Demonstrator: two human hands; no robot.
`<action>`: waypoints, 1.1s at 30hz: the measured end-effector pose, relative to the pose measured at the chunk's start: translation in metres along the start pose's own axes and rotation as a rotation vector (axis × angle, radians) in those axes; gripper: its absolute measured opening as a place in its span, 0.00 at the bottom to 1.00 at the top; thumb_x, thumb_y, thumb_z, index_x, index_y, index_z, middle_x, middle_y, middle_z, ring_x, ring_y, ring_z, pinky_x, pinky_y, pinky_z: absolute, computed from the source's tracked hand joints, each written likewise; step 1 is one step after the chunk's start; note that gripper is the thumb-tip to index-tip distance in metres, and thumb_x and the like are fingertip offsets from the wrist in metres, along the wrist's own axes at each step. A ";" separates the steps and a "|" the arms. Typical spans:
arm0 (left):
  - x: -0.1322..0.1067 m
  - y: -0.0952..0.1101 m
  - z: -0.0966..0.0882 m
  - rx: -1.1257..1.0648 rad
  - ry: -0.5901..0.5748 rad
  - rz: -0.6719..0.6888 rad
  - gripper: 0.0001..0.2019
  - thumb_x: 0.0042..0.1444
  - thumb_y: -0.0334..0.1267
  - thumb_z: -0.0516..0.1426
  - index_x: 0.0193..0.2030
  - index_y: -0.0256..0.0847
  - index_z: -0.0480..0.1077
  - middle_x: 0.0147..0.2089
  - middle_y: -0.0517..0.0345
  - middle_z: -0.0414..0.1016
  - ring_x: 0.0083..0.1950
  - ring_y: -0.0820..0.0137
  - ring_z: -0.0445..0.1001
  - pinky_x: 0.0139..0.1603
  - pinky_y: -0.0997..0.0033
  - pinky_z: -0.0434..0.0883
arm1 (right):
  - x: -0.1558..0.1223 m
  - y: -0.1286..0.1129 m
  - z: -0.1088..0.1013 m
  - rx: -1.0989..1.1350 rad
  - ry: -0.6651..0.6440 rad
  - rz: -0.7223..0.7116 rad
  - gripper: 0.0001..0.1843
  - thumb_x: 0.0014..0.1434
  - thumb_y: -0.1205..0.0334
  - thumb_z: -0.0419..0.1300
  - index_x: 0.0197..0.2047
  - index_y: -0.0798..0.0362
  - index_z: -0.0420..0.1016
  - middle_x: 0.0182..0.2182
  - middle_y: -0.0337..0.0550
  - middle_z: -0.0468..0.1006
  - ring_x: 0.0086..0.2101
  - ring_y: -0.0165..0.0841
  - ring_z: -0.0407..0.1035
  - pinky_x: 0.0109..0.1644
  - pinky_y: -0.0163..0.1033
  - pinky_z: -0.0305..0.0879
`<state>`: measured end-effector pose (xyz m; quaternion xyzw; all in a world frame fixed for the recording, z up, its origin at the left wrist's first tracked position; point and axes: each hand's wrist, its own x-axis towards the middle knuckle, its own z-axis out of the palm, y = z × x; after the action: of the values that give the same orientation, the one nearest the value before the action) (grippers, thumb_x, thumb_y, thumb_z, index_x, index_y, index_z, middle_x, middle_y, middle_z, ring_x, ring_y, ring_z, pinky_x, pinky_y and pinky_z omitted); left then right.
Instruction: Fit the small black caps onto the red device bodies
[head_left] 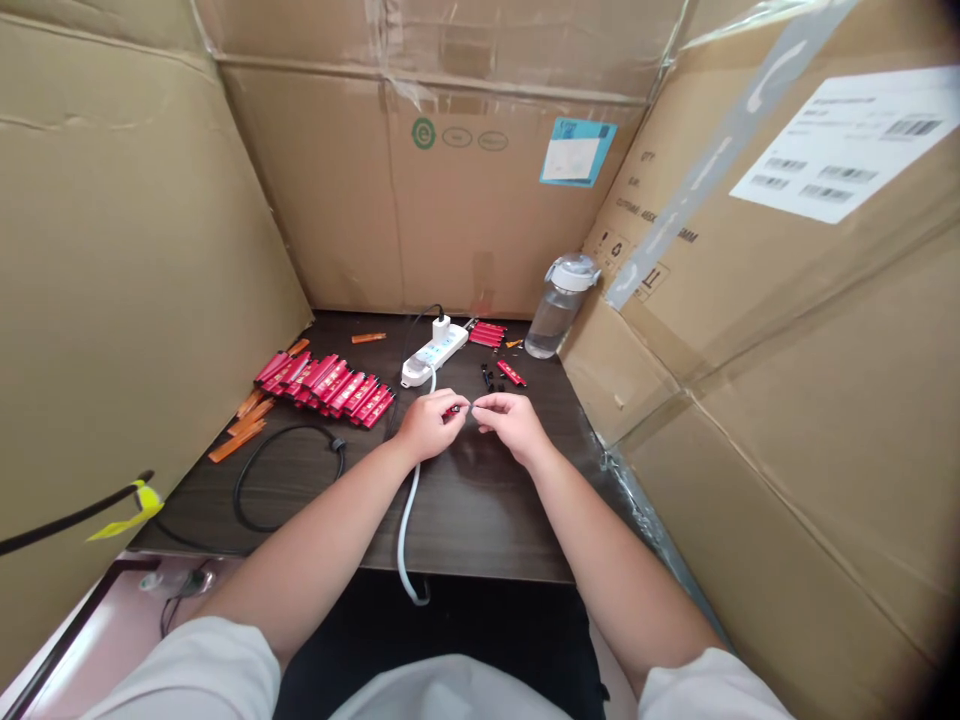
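Both my hands meet over the middle of a dark wooden table (480, 510). My left hand (427, 424) is closed around a small red piece (454, 410) that peeks out between its fingers. My right hand (508, 420) pinches its fingertips together right beside that piece; what it pinches is too small to make out. A row of several red flat pieces (326, 385) lies at the left of the table. One loose red piece (511, 373) and small black bits (489, 377) lie just beyond my hands.
A white power strip (435, 353) with a white cord (409, 500) lies behind my hands. A black cable loop (289, 475) and orange strips (244, 425) are at left. A clear water bottle (559, 305) stands at back right. Cardboard walls (465, 190) enclose the table.
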<state>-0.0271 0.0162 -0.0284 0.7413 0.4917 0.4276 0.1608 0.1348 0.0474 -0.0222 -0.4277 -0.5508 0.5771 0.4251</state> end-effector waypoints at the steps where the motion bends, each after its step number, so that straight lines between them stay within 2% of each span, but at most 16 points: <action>1: 0.000 0.000 0.000 0.002 0.004 0.001 0.08 0.55 0.33 0.53 0.36 0.41 0.75 0.33 0.54 0.74 0.35 0.69 0.71 0.39 0.71 0.66 | 0.000 0.000 0.000 0.007 -0.010 0.005 0.14 0.36 0.58 0.70 0.27 0.57 0.77 0.23 0.41 0.76 0.25 0.28 0.67 0.27 0.35 0.68; 7: -0.002 0.003 0.000 -0.023 0.077 0.006 0.07 0.53 0.33 0.55 0.32 0.42 0.75 0.31 0.56 0.74 0.32 0.71 0.70 0.37 0.72 0.66 | -0.001 -0.002 -0.001 0.034 -0.096 0.025 0.14 0.37 0.58 0.69 0.29 0.57 0.78 0.24 0.41 0.76 0.25 0.28 0.67 0.30 0.36 0.67; 13: -0.003 0.002 0.000 0.005 0.076 0.040 0.07 0.53 0.33 0.55 0.32 0.42 0.75 0.32 0.56 0.74 0.33 0.71 0.70 0.36 0.72 0.65 | -0.005 -0.006 -0.001 -0.103 -0.072 -0.064 0.14 0.39 0.57 0.68 0.29 0.58 0.78 0.19 0.38 0.72 0.19 0.23 0.58 0.21 0.31 0.56; 17: -0.005 0.001 0.000 0.034 0.091 0.057 0.07 0.53 0.34 0.54 0.31 0.42 0.74 0.31 0.57 0.73 0.32 0.72 0.69 0.35 0.72 0.65 | -0.003 -0.002 -0.002 -0.061 -0.103 -0.051 0.16 0.40 0.56 0.69 0.30 0.58 0.77 0.17 0.36 0.70 0.16 0.22 0.56 0.18 0.31 0.52; 20: -0.006 0.002 0.000 0.050 0.118 0.058 0.08 0.53 0.33 0.53 0.31 0.42 0.74 0.30 0.57 0.73 0.31 0.72 0.69 0.35 0.73 0.65 | -0.001 0.001 -0.002 0.011 -0.128 -0.034 0.18 0.38 0.56 0.70 0.32 0.58 0.77 0.17 0.36 0.71 0.15 0.24 0.59 0.18 0.32 0.54; 25: -0.008 0.004 0.001 0.068 0.148 0.066 0.07 0.52 0.33 0.54 0.29 0.42 0.74 0.31 0.56 0.74 0.32 0.71 0.70 0.36 0.72 0.65 | -0.004 -0.002 -0.001 0.155 -0.170 0.086 0.20 0.35 0.58 0.72 0.33 0.58 0.78 0.21 0.39 0.75 0.17 0.24 0.62 0.21 0.34 0.59; 30: -0.009 0.005 0.002 0.090 0.137 0.056 0.07 0.52 0.33 0.54 0.30 0.42 0.74 0.31 0.56 0.74 0.34 0.70 0.70 0.37 0.72 0.65 | -0.007 -0.005 -0.001 0.168 -0.253 0.121 0.16 0.37 0.59 0.72 0.30 0.57 0.78 0.18 0.37 0.72 0.18 0.25 0.63 0.23 0.35 0.61; 33: -0.011 0.006 0.003 0.094 0.151 0.074 0.07 0.53 0.33 0.54 0.30 0.42 0.73 0.32 0.55 0.73 0.34 0.71 0.70 0.37 0.72 0.65 | -0.006 -0.005 -0.001 0.175 -0.270 0.122 0.15 0.37 0.59 0.72 0.30 0.57 0.78 0.19 0.38 0.73 0.19 0.25 0.64 0.24 0.35 0.62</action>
<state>-0.0233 0.0049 -0.0312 0.7313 0.4944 0.4643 0.0726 0.1377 0.0417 -0.0176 -0.3404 -0.5237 0.6995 0.3472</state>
